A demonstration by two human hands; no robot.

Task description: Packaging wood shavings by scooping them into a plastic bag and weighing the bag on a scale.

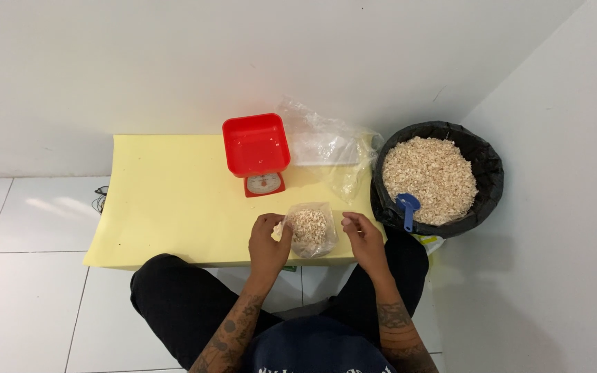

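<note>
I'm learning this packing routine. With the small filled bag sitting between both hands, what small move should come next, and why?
Probably pinch the mouth shut: the small clear bag already holds chips, the left hand touches its edge, and the right hand sits just beside it, apart.

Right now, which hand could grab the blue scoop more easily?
The right hand, probably. It sits nearer the blue scoop in the black tub, while the left hand pinches the small bag.
</note>
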